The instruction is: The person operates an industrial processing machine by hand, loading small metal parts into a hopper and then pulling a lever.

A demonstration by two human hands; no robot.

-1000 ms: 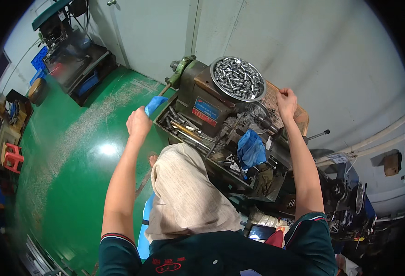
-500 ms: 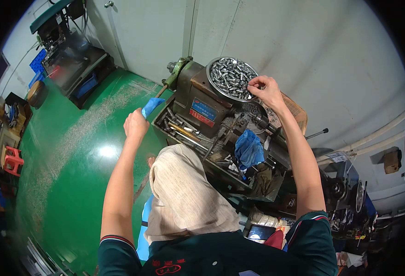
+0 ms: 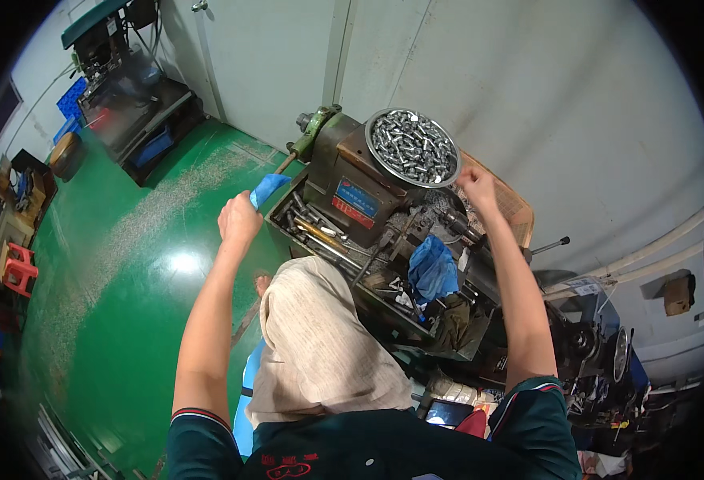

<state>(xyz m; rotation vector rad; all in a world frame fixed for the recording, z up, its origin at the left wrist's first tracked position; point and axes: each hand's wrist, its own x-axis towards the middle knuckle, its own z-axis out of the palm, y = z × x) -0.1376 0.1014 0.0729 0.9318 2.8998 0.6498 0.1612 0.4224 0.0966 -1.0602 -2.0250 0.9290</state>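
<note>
The person's left hand [image 3: 240,222] is closed in a fist around the lower end of a blue wrap [image 3: 269,190], which sticks out above the thumb side. Beyond the wrap, a slim rod [image 3: 287,163] slants up to the green end of the machine [image 3: 324,164]; the fist sits well to the left of the machine's body.

The right hand [image 3: 478,192] is just beside the lower right rim of a round metal bowl [image 3: 383,168], with its fingers curled in and pointing up and left. Whether those fingertips press together, stand a little apart or pinch 1 small piece cannot be told, as they are blurred and tiny here. The bowl rests on top of the machine, between the 2 hands but much nearer the right, and is heaped with short shiny metal pieces [image 3: 413,146]. The heap lies up and left of the right hand's fingers.

Below the bowl and left of the right forearm, a crumpled blue cloth [image 3: 434,270] lies on the machine. Behind the right hand stands a tan board [image 3: 514,210].
</note>
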